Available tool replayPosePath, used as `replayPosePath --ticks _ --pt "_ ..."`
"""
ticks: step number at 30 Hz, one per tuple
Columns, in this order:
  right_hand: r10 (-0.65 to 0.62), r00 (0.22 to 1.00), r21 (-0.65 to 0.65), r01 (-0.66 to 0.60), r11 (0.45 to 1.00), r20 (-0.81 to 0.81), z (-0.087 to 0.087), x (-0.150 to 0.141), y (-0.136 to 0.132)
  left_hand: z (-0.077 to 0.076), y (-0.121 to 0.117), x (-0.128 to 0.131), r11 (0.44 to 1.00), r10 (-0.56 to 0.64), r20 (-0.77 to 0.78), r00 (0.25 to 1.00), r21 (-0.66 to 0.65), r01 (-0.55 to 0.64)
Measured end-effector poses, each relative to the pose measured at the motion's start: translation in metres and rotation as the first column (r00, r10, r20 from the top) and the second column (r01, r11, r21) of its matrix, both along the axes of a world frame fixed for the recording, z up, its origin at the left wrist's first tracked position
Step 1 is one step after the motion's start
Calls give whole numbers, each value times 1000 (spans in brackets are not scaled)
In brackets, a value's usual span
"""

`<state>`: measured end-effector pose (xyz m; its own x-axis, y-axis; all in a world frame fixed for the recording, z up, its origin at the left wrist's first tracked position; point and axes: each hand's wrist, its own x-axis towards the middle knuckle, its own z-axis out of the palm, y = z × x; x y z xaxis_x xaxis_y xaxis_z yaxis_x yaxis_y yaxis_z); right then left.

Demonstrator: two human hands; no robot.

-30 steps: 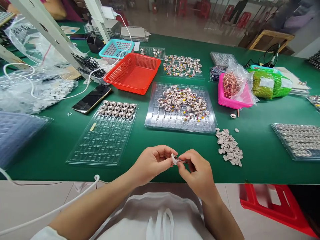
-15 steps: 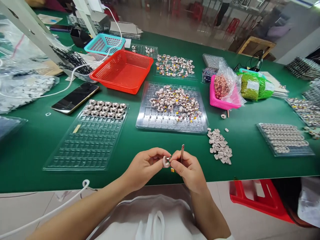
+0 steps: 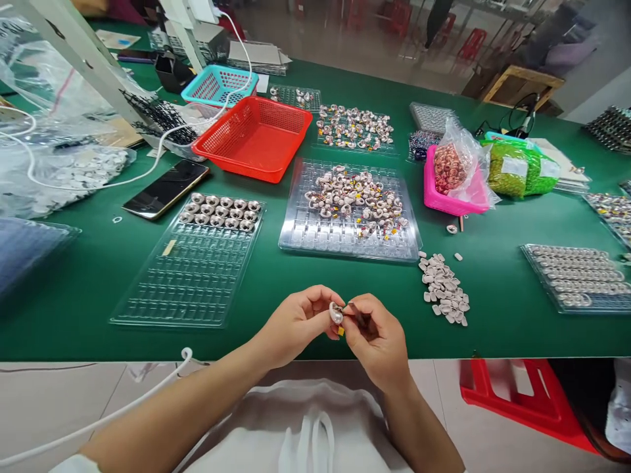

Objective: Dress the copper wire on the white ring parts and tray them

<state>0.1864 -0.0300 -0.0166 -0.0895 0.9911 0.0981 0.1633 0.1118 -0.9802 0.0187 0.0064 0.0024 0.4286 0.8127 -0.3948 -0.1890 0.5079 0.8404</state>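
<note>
Two bare hands meet over the near edge of the green tabletop (image 3: 276,289), and much of what they grip is hidden: a dark slim tool (image 3: 363,318) sits mostly covered in the right hand (image 3: 379,345), its tip can't be made out. A red plastic stool (image 3: 532,407) and a transparent plastic stack (image 3: 29,253) at left are both cut off or partly out of frame. Left hand (image 3: 298,328) comes in from lower left, thumb and index pinching a small glossy white rounded part (image 3: 336,315), yellow tab (image 3: 341,331) just below it. Right hand faces it, fingers curled around the tool, thumb and index close together at the part's right side; exact contact unclear. Transparent plastic compartment tray (image 3: 182,295) at left: rows of silvery-grey rounded pieces (image 3: 224,211) in the far end, pale yellow strip nearer. Transparent tray stack (image 3: 340,244) in the middle carries a loose heap of whitish parts (image 3: 362,197) with yellow bits. Red perforated basket (image 3: 259,148) behind left. Pink plastic basket (image 3: 456,205) at right holds bagged copper-coloured pieces (image 3: 446,169); pale grey flat caps (image 3: 445,289) piled nearer.
</note>
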Motion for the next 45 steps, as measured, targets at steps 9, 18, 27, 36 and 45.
replayPosePath --ticks 9,18,27,36,45 --pt "113 988 -9 -112 994 106 13 11 4 1 -1 -2 1000 -20 -4 1000 -20 20" --pt "131 977 145 -156 977 167 8 9 4 -2 7 -5 989 -53 23 998 -139 56" --pt "102 978 117 -124 985 180 11 9 7 0 8 -5 983 -86 -12 996 -161 83" --pt "198 942 19 -211 977 273 11 15 9 2 12 -5 976 -164 -114 980 -165 144" --pt "134 967 -233 -82 969 216 19 12 12 -7 7 -3 997 -62 -190 980 25 68"
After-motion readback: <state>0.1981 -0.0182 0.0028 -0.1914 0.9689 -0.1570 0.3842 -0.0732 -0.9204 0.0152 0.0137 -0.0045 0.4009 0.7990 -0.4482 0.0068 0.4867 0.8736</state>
